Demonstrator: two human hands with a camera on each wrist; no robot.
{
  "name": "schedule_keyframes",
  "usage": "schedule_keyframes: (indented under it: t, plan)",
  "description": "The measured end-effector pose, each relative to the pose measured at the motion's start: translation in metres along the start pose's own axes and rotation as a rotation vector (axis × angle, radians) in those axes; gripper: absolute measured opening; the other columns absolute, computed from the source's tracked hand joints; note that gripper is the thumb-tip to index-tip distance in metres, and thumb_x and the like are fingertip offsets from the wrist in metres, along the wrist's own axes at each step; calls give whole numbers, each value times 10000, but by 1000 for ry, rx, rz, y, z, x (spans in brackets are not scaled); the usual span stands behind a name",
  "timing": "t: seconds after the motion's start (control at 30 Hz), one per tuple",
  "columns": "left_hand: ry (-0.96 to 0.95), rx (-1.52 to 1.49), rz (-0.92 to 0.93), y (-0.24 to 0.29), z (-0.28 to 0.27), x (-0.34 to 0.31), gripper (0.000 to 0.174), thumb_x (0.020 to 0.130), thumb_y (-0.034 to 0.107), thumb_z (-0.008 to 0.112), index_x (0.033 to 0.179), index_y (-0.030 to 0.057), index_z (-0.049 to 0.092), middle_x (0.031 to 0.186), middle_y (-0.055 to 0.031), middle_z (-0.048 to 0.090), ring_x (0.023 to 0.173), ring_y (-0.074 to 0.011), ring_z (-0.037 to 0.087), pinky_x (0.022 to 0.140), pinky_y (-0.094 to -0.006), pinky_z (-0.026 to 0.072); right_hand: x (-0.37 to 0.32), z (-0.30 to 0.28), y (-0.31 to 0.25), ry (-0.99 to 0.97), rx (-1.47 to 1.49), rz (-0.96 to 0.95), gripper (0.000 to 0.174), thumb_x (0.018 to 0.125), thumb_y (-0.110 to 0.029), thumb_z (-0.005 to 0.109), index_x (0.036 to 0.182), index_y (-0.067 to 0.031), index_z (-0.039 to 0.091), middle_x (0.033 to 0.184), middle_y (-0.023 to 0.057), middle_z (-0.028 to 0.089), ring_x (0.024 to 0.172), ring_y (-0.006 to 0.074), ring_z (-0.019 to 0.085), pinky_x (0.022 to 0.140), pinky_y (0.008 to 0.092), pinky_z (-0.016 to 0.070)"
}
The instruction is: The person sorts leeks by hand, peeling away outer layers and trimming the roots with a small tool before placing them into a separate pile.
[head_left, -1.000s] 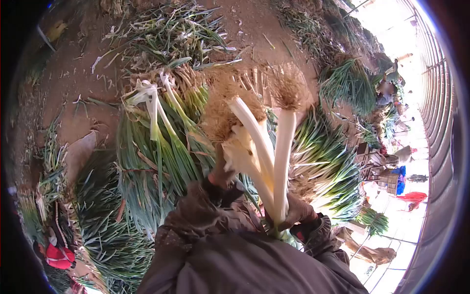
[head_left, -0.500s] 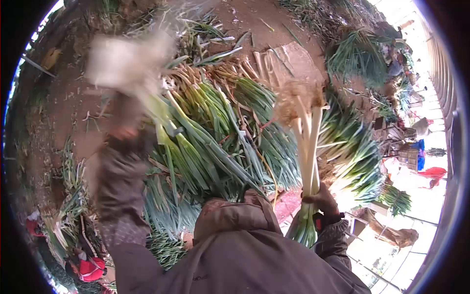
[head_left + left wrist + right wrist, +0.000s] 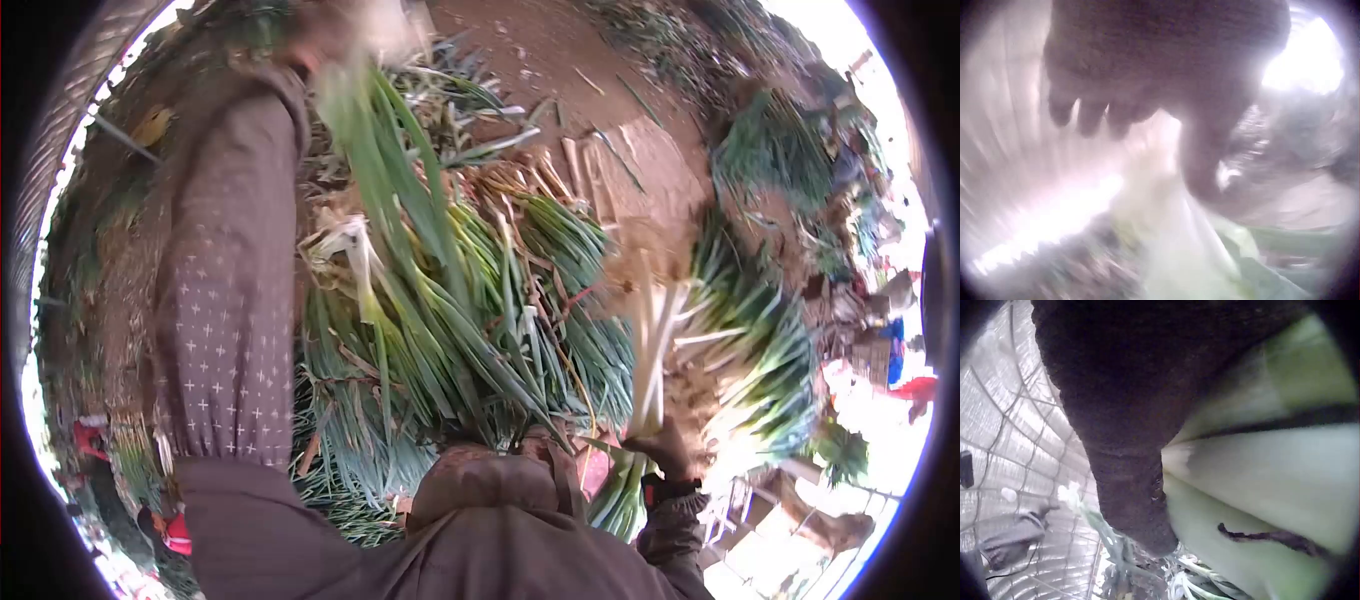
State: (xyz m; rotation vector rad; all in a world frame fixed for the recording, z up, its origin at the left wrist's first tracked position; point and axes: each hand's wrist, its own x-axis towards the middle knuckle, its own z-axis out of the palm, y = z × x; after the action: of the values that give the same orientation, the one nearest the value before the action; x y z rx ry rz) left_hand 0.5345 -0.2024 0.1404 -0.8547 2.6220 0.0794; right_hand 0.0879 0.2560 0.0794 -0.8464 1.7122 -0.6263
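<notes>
Several white-stemmed leeks (image 3: 652, 350) stand roots up in my right hand (image 3: 668, 450), which grips them where the stems turn green. The right wrist view shows my fingers (image 3: 1135, 494) against the pale green stalks (image 3: 1272, 481). My left arm reaches far forward, and the left hand (image 3: 318, 45) is blurred beside blurred green leaves (image 3: 350, 115) and a pale mass. Seen from the left wrist, that hand (image 3: 1154, 69) has its fingers and thumb apart, with pale leafy material (image 3: 1179, 244) just beyond them; contact is unclear.
Bundled leeks (image 3: 450, 330) lie before my body, one peeled pale top (image 3: 350, 240) among them. Another pile (image 3: 760, 350) lies on the right. Loose trimmings (image 3: 460, 100) cover soil ahead, beside a brown sheet (image 3: 650, 180). Red items (image 3: 175, 535) show at lower left.
My left hand has moved from beside the leeks, out to the left and then forward, with the pale leafy material. My right hand has shifted right and still grips the leeks.
</notes>
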Motion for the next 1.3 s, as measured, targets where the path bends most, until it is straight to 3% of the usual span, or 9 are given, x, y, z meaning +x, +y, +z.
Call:
schedule_keyframes:
  t: [0.17, 0.3, 0.53, 0.7, 0.8, 1.0, 1.17, 1.27, 1.3]
  plan:
    - [623, -42, 46, 20, -138, 56, 564, 818, 408, 759, 1213, 28, 624, 1317, -141, 618, 1247, -292, 568, 1101, -445, 414, 10, 26, -3, 48, -336, -8, 631, 663, -364, 925, 1095, 28, 686, 894, 164, 740, 827, 279, 725, 770, 397, 564]
    - [802, -255, 250, 152, -66, 70, 625, 759, 458, 828, 1159, 19, 633, 1321, -163, 601, 1242, -297, 559, 1089, -450, 409, 18, 53, -17, 41, -711, 13, 656, 646, -448, 903, 1035, 16, 652, 852, 242, 711, 813, 401, 716, 753, 462, 571]
    - [92, -487, -31, 232, 62, 44, 722, 767, 569, 784, 1267, 68, 644, 1251, -151, 633, 1235, -352, 559, 1084, -469, 393, 24, 81, 0, -26, -935, -69, 651, 670, -414, 881, 1061, 14, 585, 776, 218, 700, 733, 417, 707, 675, 494, 570]
    - [-7, -325, 200, 262, 92, 15, 493, 805, 529, 741, 1149, 177, 720, 1137, -115, 652, 1149, -297, 590, 1028, -484, 400, 31, 92, -2, -95, -1006, -115, 601, 676, -373, 867, 1036, 12, 580, 779, 216, 703, 726, 419, 704, 667, 507, 564]
    - [-226, -403, 220, 254, 126, 23, 319, 856, 406, 698, 1084, 185, 737, 1062, -80, 665, 1048, -251, 604, 981, -484, 418, 29, 95, -9, -147, -1012, -133, 593, 690, -398, 860, 1022, 3, 577, 779, 207, 704, 726, 422, 704, 679, 516, 565]
    - [378, -232, 457, 235, 141, -30, 158, 867, 213, 639, 732, 140, 674, 812, -28, 660, 857, -254, 678, 977, -489, 476, 17, 101, -13, -251, -1077, -132, 608, 698, -488, 840, 978, -6, 595, 781, 203, 703, 747, 420, 708, 705, 505, 572]
    - [-276, 372, 51, 119, 215, -67, 190, 840, 140, 660, 949, 168, 814, 942, -92, 767, 873, -286, 738, 728, -481, 549, 7, 84, -10, -279, -1045, -201, 644, 676, -513, 846, 992, -4, 610, 785, 214, 699, 768, 415, 708, 718, 496, 564]
    - [-17, -4, -395, 1, 272, -97, 240, 885, 279, 674, 945, 81, 796, 932, -179, 755, 842, -337, 738, 743, -455, 563, 15, 72, -7, -301, -1051, -178, 656, 662, -508, 863, 1017, -7, 632, 795, 214, 699, 760, 412, 703, 720, 494, 555]
    - [66, -64, -381, 18, 225, -101, 276, 863, 342, 707, 920, 85, 790, 874, -163, 747, 795, -330, 731, 726, -450, 560, 15, 71, -6, -328, -1054, -159, 664, 658, -508, 867, 1025, -5, 637, 800, 216, 700, 762, 411, 703, 723, 493, 554]
